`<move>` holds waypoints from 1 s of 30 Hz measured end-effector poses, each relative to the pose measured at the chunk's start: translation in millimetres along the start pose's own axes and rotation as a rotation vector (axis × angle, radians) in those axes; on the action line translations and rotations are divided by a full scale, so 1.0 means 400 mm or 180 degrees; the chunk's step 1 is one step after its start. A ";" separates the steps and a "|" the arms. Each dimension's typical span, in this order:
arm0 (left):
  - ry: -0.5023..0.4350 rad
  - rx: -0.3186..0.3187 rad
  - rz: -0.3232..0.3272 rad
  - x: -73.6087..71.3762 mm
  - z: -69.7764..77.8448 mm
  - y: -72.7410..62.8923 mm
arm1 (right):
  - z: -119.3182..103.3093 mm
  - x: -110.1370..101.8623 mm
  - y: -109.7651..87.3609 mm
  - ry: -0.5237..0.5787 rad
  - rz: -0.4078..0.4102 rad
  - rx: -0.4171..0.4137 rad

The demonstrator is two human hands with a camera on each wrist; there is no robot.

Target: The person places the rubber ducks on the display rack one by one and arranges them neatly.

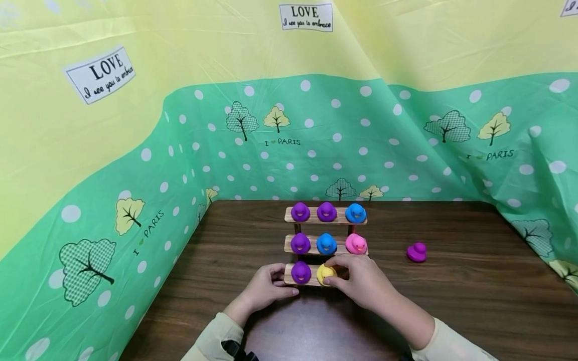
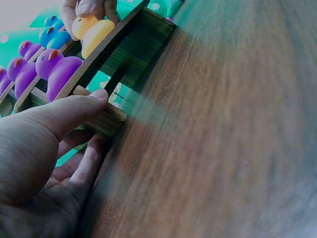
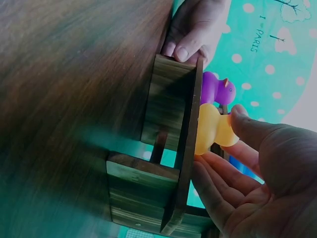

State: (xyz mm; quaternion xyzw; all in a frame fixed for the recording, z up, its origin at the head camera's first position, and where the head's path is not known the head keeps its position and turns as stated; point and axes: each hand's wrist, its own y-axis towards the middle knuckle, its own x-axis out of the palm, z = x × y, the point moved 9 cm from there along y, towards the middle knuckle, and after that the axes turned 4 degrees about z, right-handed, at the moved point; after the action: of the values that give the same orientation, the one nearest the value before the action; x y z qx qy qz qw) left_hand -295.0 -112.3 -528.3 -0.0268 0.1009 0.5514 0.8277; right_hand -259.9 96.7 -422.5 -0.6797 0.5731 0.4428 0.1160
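Note:
A three-tier wooden stand (image 1: pixel 290 276) bears rubber ducks in rows. My right hand (image 1: pixel 368 281) pinches a yellow rubber duck (image 3: pixel 210 130) between thumb and fingers, on the middle of the lowest tier. Left of it sits a purple duck (image 1: pixel 300 272); the tier's right end is behind my right hand. My left hand (image 1: pixel 266 288) grips the stand's lower left end, thumb over a wooden foot (image 2: pixel 106 119). On the middle tier stand a purple duck (image 1: pixel 300 243), a blue duck (image 1: pixel 326 244) and a pink duck (image 1: pixel 356 244). The top tier carries two purple ducks and a blue duck (image 1: pixel 355 213).
Another purple duck (image 1: pixel 417 252) lies by itself on the dark wooden table (image 1: pixel 474 281), right of the stand. A green and yellow printed cloth (image 1: pixel 316 125) hangs behind the table and along both sides.

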 end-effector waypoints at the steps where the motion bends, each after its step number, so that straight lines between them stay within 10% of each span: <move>1: -0.0007 -0.0005 -0.0001 0.000 0.001 0.000 | 0.001 0.000 0.000 -0.0014 0.0010 0.0000; 30: 0.0044 0.0039 0.0003 0.001 0.006 -0.004 | 0.062 -0.076 -0.057 0.0279 0.0014 0.0226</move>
State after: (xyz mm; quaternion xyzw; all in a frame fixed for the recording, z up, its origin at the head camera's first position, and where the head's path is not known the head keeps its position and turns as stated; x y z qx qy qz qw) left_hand -293.2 -112.2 -526.1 -0.0254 0.1100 0.5510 0.8268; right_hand -249.9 141.0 -422.3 -0.6927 0.5945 0.3923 0.1139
